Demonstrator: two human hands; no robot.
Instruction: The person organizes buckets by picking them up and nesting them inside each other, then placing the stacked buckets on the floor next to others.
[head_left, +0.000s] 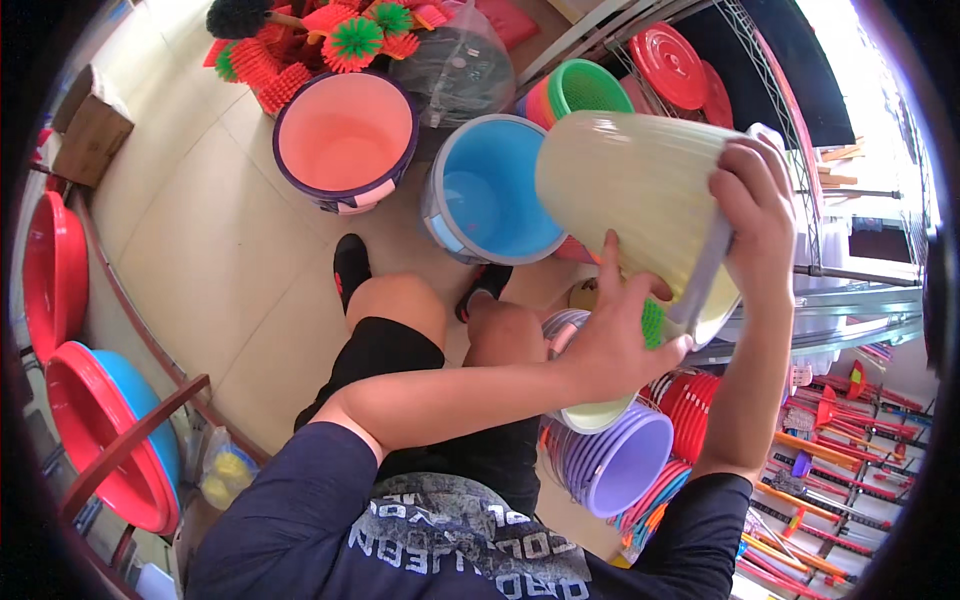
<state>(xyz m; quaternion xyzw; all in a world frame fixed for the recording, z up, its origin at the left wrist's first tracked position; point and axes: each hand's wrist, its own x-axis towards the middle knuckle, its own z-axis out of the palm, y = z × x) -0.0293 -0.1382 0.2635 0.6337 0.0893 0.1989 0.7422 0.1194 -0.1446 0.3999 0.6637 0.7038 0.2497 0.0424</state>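
Observation:
A pale yellow-green plastic bucket (637, 180) with a grey band near its rim is tilted on its side in front of me, its base towards the left. My right hand (757, 202) grips it at the rim end. Lower down, my left hand (626, 326) supports the bucket, fingers on its wall and thumb by the rim. Just left of it stands a blue bucket (487, 195), upright with its inside visible. Beyond that is a bucket with a pink inside and dark purple rim (345, 139). Beneath my left hand, another pale bucket (600, 416) is partly hidden.
Stacked purple buckets (630, 461) and red ones (686, 409) sit at lower right. Red-and-green brushes (300, 52) are heaped at the top. A metal shelf rack (855, 300) runs along the right. Large red basins (105, 435) lean at left beside a cardboard box (94, 135).

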